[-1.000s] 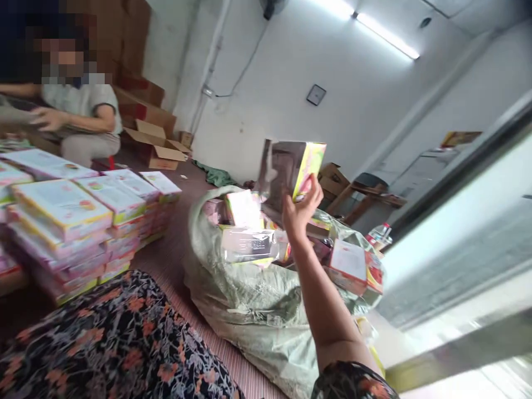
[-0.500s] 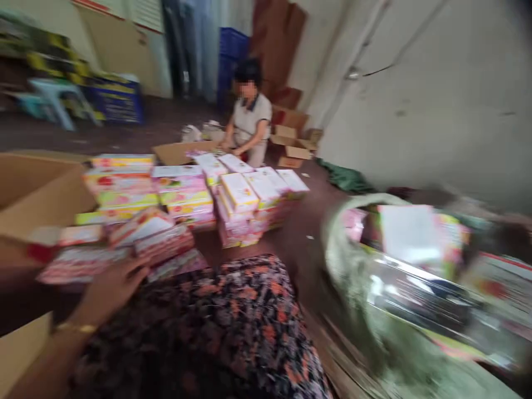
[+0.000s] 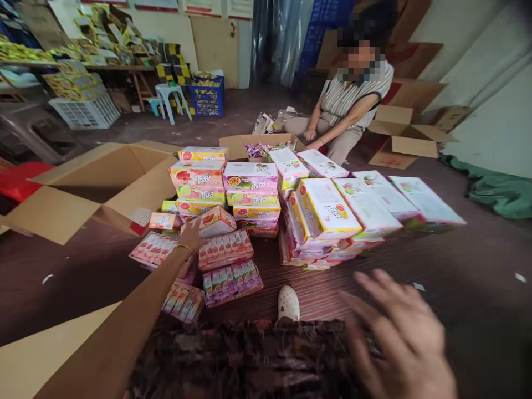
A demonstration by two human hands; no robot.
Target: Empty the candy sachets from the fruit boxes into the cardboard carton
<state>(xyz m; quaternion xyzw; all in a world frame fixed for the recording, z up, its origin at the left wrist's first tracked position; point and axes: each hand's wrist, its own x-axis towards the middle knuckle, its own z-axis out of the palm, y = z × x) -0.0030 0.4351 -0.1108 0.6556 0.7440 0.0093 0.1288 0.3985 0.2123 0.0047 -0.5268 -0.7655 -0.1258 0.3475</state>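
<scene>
My left hand (image 3: 191, 237) is at the left end of an orange-and-white printed carton (image 3: 218, 221), its fingers closed against it. This carton sits tilted above an open display box of small pink packets (image 3: 225, 249). Nearer me lies a display box of purple and green packets (image 3: 233, 282), and another with pink packets (image 3: 155, 249) is partly behind my left wrist. My right hand (image 3: 399, 327) is raised at the lower right, blurred, fingers apart and holding nothing. Stacked fruit-printed cartons (image 3: 251, 183) stand beyond, with white-topped cartons (image 3: 332, 208) to their right.
A large open cardboard box (image 3: 78, 208) stands at left. Across the stacks a co-worker (image 3: 353, 105) sits behind a carton of purple packets (image 3: 266, 149). Empty-looking cartons (image 3: 405, 138) and green cloth (image 3: 494, 185) lie at right. My shoe (image 3: 288, 303) is on the floor.
My view has swung right to left, bringing the stacks to the middle; the sack at the right is out of view. My left hand has reached the orange carton, and my right hand has appeared.
</scene>
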